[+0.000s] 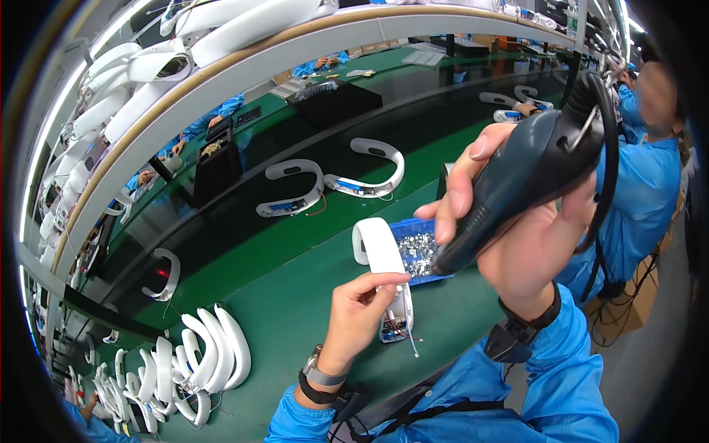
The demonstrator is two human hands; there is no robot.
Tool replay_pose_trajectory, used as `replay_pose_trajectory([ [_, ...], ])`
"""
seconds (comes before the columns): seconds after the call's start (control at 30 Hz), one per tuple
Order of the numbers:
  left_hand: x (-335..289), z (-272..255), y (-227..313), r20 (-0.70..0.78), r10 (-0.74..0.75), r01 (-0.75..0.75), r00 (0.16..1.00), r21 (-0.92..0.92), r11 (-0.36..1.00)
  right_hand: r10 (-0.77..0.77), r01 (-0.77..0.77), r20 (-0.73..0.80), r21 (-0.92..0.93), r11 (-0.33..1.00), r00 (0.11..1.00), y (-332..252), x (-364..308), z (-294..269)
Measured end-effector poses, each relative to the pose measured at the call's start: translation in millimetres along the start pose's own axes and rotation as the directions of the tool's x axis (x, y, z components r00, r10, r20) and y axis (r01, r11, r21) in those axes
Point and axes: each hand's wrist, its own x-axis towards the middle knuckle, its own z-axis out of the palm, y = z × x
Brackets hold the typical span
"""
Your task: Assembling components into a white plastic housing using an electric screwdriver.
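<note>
My right hand (528, 247) is wrapped round a dark electric screwdriver (521, 166), held up close to the camera with its cable curling down beside my wrist. Its narrow nose slants down over a blue tray (406, 223) of small shiny metal pieces, probably screws; the bit cannot be made out. With thumb and forefinger my left hand (356, 314) grips a white curved plastic housing (382, 247) on the green bench, left of the tray. Wires and a small circuit board (395, 326) show at the housing's near end.
A heap of white curved housings (221, 354) lies at lower left. Two more housings (365, 184) with blue parts sit beyond the bench, on the line. Overhead runs a shelf (295, 44) stacked with white parts. A co-worker in blue (642, 192) is close on the right.
</note>
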Motion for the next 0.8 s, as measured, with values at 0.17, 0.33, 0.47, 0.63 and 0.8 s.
replay_pose_trajectory([
  [0.17,-5.7,1.8,5.0,0.072,-0.052,0.069,0.996,-0.255,0.964,0.01,-0.011,0.007,0.158,0.987,1.0,13.4,-5.0,19.2],
  [0.33,-8.6,-7.2,-3.3,0.071,0.037,-0.017,0.997,-0.268,0.963,-0.058,0.051,0.032,0.183,0.982,0.998,24.1,-7.9,29.4],
  [0.47,-9.0,-14.4,-18.0,0.028,0.066,-0.059,0.997,-0.191,0.98,-0.054,0.024,0.135,0.213,0.977,0.989,30.4,-10.4,32.5],
  [0.63,-13.1,-16.6,-10.8,0.011,0.114,-0.114,0.993,0.149,0.982,-0.07,0.075,-0.04,0.144,0.987,0.997,42.0,-21.2,51.8],
  [0.8,-12.0,-12.9,-8.7,-0.037,0.172,-0.17,0.984,0.057,0.984,0.076,-0.061,0.134,-0.112,0.992,0.988,32.2,-16.8,50.4],
])
